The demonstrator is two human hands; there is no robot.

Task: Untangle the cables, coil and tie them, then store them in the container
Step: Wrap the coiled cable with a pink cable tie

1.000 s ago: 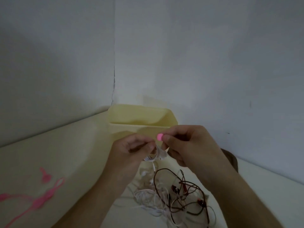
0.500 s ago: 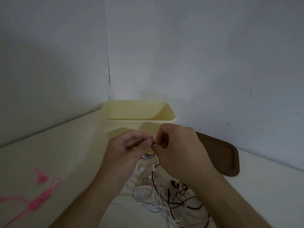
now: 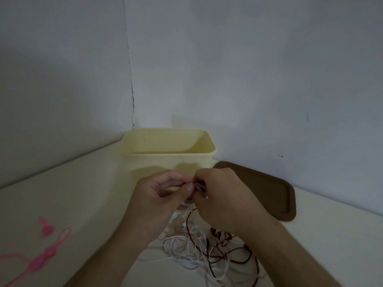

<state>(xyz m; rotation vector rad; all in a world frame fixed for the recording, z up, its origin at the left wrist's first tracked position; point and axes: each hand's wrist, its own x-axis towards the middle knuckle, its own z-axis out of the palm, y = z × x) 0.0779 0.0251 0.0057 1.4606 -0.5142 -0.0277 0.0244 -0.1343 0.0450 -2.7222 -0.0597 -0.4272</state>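
A tangle of white and dark red cables [image 3: 207, 249] lies on the table beneath my hands. My left hand [image 3: 157, 201] and my right hand [image 3: 223, 199] meet just above it, fingertips together, both pinching a small white cable coil [image 3: 187, 203] that is mostly hidden between them. A dark red strand hangs from the pinch down into the tangle. The pale yellow container [image 3: 167, 154] stands open right behind my hands, in the corner of the walls.
A brown lid [image 3: 269, 193] lies flat to the right of the container. Pink silicone cable ties [image 3: 41, 259] lie on the table at the far left. Grey walls close off the back and left.
The pink tie end seen between my fingertips a second ago is now hidden. My hands have dropped lower in the view, baring the container's rim and the brown lid.
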